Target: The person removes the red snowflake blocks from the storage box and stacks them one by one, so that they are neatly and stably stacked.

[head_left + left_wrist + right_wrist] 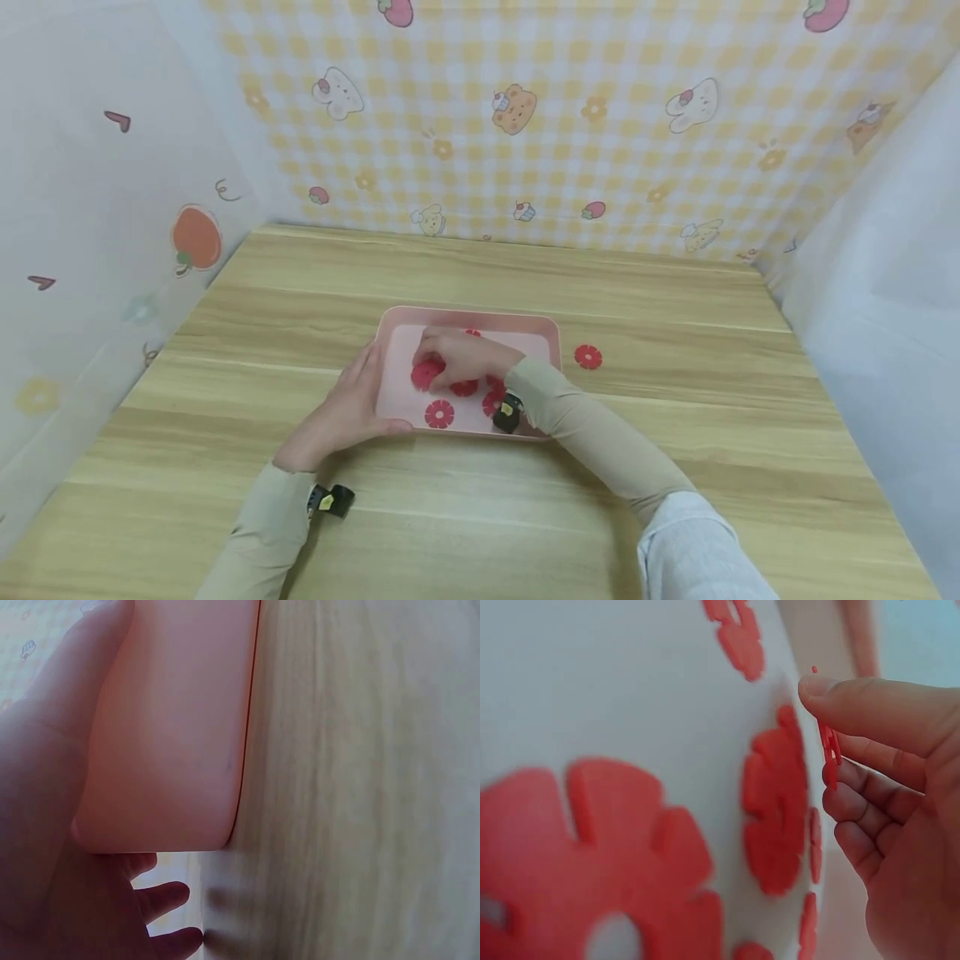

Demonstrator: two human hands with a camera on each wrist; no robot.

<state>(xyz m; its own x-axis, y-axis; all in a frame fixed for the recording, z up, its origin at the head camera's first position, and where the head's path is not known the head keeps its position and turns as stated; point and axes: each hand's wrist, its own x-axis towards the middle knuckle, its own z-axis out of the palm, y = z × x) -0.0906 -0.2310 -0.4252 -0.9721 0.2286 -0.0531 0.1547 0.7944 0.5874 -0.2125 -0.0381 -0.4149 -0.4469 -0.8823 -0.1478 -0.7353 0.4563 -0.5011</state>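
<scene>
A shallow pink tray holds several flat red notched discs. My left hand rests against the tray's near left corner, its thumb along the front wall and its fingers extended by the left side. Over the left part of the tray, my right hand pinches a red notched disc between thumb and fingers. That disc is edge-on in the right wrist view, above other discs. The right hand and forearm hide part of the tray's contents.
One more red disc lies on the wooden table, just right of the tray. A yellow checked cloth hangs behind the table, and white sheets hang at both sides.
</scene>
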